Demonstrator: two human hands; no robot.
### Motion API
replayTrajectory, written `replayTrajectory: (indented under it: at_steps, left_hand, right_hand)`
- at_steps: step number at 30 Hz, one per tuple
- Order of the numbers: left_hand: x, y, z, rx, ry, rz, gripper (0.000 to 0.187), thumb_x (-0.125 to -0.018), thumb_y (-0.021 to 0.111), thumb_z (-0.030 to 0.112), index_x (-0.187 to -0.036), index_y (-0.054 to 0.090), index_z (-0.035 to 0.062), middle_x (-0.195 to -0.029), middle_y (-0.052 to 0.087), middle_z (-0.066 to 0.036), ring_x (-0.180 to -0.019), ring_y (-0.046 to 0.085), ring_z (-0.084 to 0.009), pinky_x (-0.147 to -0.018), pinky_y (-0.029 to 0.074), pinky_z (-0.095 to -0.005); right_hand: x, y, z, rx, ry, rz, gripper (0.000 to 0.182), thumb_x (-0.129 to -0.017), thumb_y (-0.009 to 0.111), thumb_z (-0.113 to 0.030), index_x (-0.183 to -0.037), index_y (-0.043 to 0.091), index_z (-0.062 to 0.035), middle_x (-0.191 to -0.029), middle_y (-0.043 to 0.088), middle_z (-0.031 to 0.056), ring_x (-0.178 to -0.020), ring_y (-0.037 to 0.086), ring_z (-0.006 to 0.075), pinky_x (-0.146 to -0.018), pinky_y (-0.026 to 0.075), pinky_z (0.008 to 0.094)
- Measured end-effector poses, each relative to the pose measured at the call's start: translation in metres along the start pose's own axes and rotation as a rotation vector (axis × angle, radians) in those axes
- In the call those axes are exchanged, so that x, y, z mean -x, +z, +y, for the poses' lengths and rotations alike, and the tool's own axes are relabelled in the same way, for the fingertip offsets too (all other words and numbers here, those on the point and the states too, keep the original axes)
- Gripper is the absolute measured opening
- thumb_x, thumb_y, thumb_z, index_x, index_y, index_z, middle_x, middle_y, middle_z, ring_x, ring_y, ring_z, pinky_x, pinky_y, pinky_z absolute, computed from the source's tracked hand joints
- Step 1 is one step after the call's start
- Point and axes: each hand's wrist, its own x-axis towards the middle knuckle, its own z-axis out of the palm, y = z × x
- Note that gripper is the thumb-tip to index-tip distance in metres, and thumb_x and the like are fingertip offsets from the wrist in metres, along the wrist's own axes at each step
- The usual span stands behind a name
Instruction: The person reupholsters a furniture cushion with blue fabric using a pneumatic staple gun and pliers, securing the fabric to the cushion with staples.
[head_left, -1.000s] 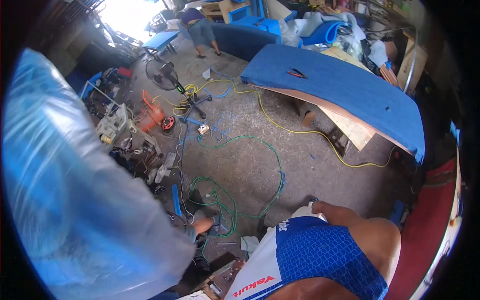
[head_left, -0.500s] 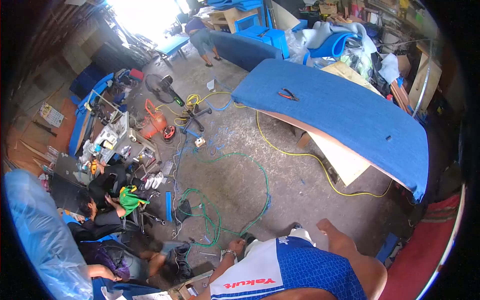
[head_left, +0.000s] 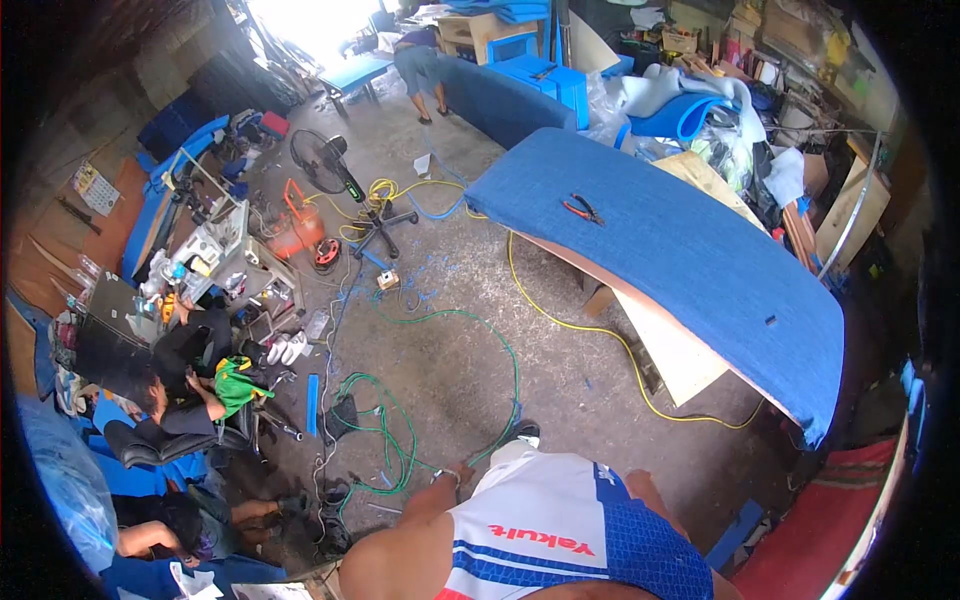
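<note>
My left hand (head_left: 460, 470) hangs low in front of my body, close to the green hose (head_left: 408, 450) on the floor. Its fingers are too small to make out, and I see no object in it. Only a small part of my right hand (head_left: 640, 484) shows beside the blue-and-white shirt (head_left: 540, 520), so its fingers cannot be read. Ahead and to the right lies a long panel covered in blue fabric (head_left: 660, 230). Red-and-black pliers (head_left: 582, 209) and a small dark object (head_left: 771, 321) rest on top of it.
A yellow hose (head_left: 590, 327) crosses the floor beside the panel. A standing fan (head_left: 325, 165) and an orange compressor (head_left: 295, 235) are ahead left. One person (head_left: 190, 390) sits near a sewing machine (head_left: 200, 250), another (head_left: 170, 530) is lower left. A third (head_left: 418, 70) bends over a blue table (head_left: 355, 74).
The view has shifted and tilted. My body has moved and a shoe now shows in front. My right hand, visible as a closed shape before, is now mostly hidden by the shirt.
</note>
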Motion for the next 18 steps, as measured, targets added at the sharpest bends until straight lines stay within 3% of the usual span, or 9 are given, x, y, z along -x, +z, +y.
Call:
replayTrajectory:
  at_steps: [8, 9, 11, 12, 13, 14, 16, 18]
  left_hand:
    - [-0.097, -0.165, 0.063, -0.434, 0.316, 0.227, 0.042, -0.093, 0.049, 0.04, -0.106, 0.071, 0.0074, -0.109, 0.07, -0.022, -0.109, 0.065, -0.0345, -0.095, 0.051, -0.0473]
    - [-0.096, -0.175, 0.068, -0.239, 0.325, 0.383, 0.038, -0.095, 0.044, 0.029, -0.104, 0.072, 0.0042, -0.106, 0.069, -0.025, -0.101, 0.068, -0.0388, -0.09, 0.052, -0.0489]
    - [-0.086, -0.218, 0.097, -0.431, 0.346, 0.254, 0.042, -0.095, 0.045, 0.037, -0.107, 0.071, 0.0055, -0.112, 0.068, -0.022, -0.107, 0.065, -0.0408, -0.091, 0.051, -0.0497]
    - [-0.06, -0.223, 0.109, -0.104, 0.257, 0.341, 0.039, -0.094, 0.046, 0.035, -0.101, 0.072, 0.0074, -0.109, 0.069, -0.022, -0.106, 0.066, -0.0385, -0.091, 0.052, -0.0491]
    - [-0.045, -0.232, 0.119, 0.211, 0.16, 0.411, 0.035, -0.093, 0.047, 0.034, -0.095, 0.072, 0.0093, -0.105, 0.07, -0.022, -0.105, 0.066, -0.0362, -0.092, 0.053, -0.0484]
    - [-0.061, -0.23, 0.112, 0.16, 0.159, 0.354, 0.033, -0.093, 0.048, 0.034, -0.097, 0.071, 0.0104, -0.105, 0.07, -0.021, -0.105, 0.066, -0.0364, -0.09, 0.053, -0.0489]
    - [-0.096, -0.216, 0.09, -0.079, 0.259, 0.25, 0.03, -0.092, 0.05, 0.033, -0.102, 0.069, 0.0121, -0.107, 0.069, -0.019, -0.104, 0.066, -0.0372, -0.088, 0.053, -0.0497]
    - [-0.125, -0.196, 0.057, -0.498, 0.503, 0.18, 0.03, -0.092, 0.051, 0.033, -0.107, 0.065, 0.0124, -0.109, 0.068, -0.017, -0.102, 0.066, -0.0385, -0.086, 0.053, -0.0507]
  right_hand:
    - [0.03, -0.018, -0.04, -0.326, 0.18, 0.037, 0.022, -0.078, 0.064, -0.03, -0.074, 0.071, -0.0098, -0.076, 0.069, 0.0145, -0.072, 0.067, 0.0357, -0.064, 0.052, 0.0481]
    - [0.037, -0.019, -0.045, -0.4, 0.215, 0.059, 0.023, -0.079, 0.062, -0.03, -0.074, 0.071, -0.0097, -0.076, 0.068, 0.0151, -0.072, 0.066, 0.0362, -0.063, 0.051, 0.0486]
    - [0.05, -0.024, -0.058, -0.536, 0.277, 0.101, 0.024, -0.08, 0.06, -0.031, -0.074, 0.07, -0.0095, -0.075, 0.067, 0.0162, -0.071, 0.065, 0.0373, -0.063, 0.05, 0.0498]
    - [0.048, -0.011, -0.062, -0.367, 0.323, 0.082, 0.019, -0.08, 0.061, -0.027, -0.072, 0.071, -0.0118, -0.074, 0.068, 0.0132, -0.071, 0.067, 0.0321, -0.059, 0.05, 0.0466]
    - [0.05, 0.031, -0.048, -0.354, 0.245, -0.193, 0.021, -0.078, 0.064, -0.033, -0.079, 0.075, -0.0149, -0.086, 0.073, 0.0098, -0.083, 0.071, 0.031, -0.065, 0.056, 0.0481]
    - [0.061, -0.013, -0.069, -0.269, 0.32, 0.035, 0.015, -0.077, 0.065, -0.025, -0.076, 0.074, -0.013, -0.084, 0.072, 0.0084, -0.084, 0.07, 0.0285, -0.064, 0.056, 0.0454]
    - [0.052, -0.023, -0.079, -0.328, 0.471, -0.023, 0.01, -0.078, 0.063, -0.019, -0.074, 0.07, -0.0136, -0.076, 0.069, 0.0043, -0.074, 0.068, 0.026, -0.063, 0.055, 0.0401]
    - [0.051, -0.02, -0.093, -0.299, 0.464, 0.042, 0.012, -0.079, 0.062, -0.02, -0.078, 0.071, -0.0118, -0.083, 0.071, 0.0046, -0.085, 0.069, 0.0262, -0.072, 0.057, 0.0398]
